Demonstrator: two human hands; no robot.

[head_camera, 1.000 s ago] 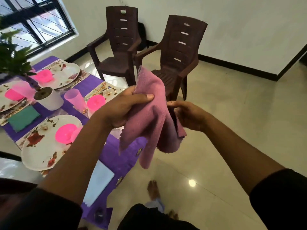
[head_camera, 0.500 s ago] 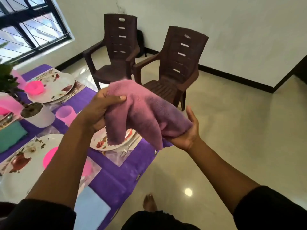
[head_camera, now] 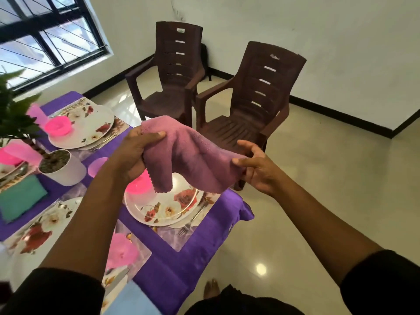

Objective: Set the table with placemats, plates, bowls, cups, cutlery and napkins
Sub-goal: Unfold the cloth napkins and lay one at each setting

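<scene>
A mauve cloth napkin point(head_camera: 193, 158) hangs folded in the air above the table's right end. My left hand point(head_camera: 134, 153) grips its left corner, thumb on top. My right hand point(head_camera: 256, 167) pinches its right edge between thumb and fingers. Below it lies a floral plate point(head_camera: 168, 208) with a pink bowl point(head_camera: 138, 185) partly hidden, on a placemat point(head_camera: 200, 221) with a fork point(head_camera: 193, 220). A pink cup point(head_camera: 98, 166) stands behind my left wrist. The purple tablecloth point(head_camera: 181, 260) carries other set places.
A potted plant point(head_camera: 61, 169) stands mid-table, a teal napkin point(head_camera: 20, 201) to its left, a light blue napkin point(head_camera: 134, 301) near me. Further plates with pink bowls point(head_camera: 58, 126) sit at the back. Two brown plastic chairs point(head_camera: 254, 110) stand on the tiled floor beyond.
The napkin went from hanging bunched to spread between both hands. My right hand shifted from cupping it underneath to pinching its right edge, and the view turned toward the table.
</scene>
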